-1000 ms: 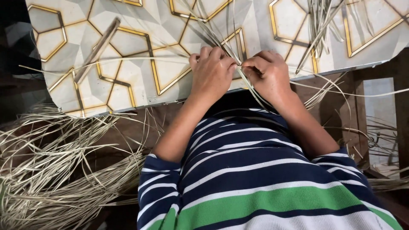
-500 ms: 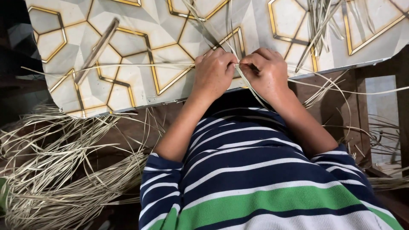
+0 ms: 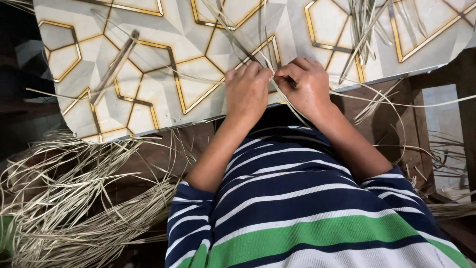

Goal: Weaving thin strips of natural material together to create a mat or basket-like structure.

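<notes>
At the near edge of the pale tabletop [image 3: 148, 94] patterned with gold-outlined hexagons, seen from the head camera, the left hand [image 3: 247, 92] and right hand [image 3: 305, 87] meet fingertip to fingertip, each grip pressed together and pinching thin, flat, straw-coloured reed strips [image 3: 238, 42] that fan away across the surface and trail down past the edge. A loose bundle of the same pale strips [image 3: 364, 22] lies further right on the tabletop, a slim brown stick [image 3: 115, 67] rests to the left, and a tangled heap of dry strips [image 3: 74, 198] sits below on the left beside the navy, white and green striped shirt [image 3: 297, 208].
</notes>
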